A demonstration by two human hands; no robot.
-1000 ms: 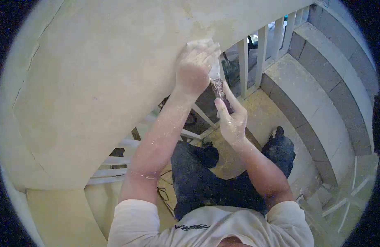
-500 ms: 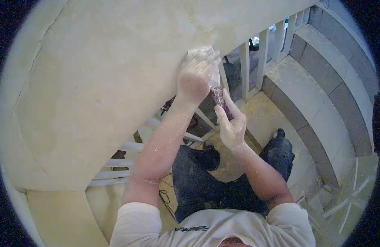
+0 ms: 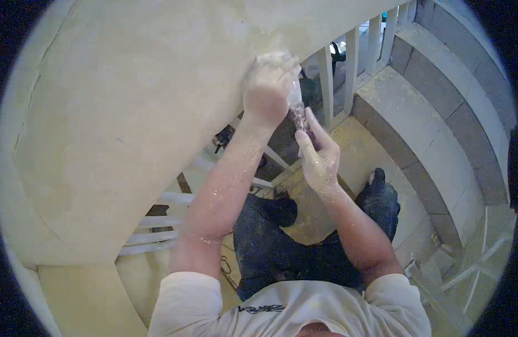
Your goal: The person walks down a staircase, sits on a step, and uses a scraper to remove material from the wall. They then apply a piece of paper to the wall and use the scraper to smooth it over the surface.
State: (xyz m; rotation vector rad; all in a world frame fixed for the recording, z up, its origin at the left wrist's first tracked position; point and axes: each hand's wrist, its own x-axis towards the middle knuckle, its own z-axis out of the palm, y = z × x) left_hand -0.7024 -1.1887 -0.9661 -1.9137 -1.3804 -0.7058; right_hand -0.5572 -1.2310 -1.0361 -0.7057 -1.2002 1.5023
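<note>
Left hand (image 3: pixel 266 92) presses one scraper (image 3: pixel 298 114), apparently, onto wall (image 3: pixel 130 112); right hand (image 3: pixel 319 158) grips.

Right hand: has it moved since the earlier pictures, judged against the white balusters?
Yes, slightly. The right hand, gripping the dark tool handle, has edged right, towards the nearest white baluster.

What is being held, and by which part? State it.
A scraper: right hand grips its dark handle; left hand presses on the blade end.
</note>
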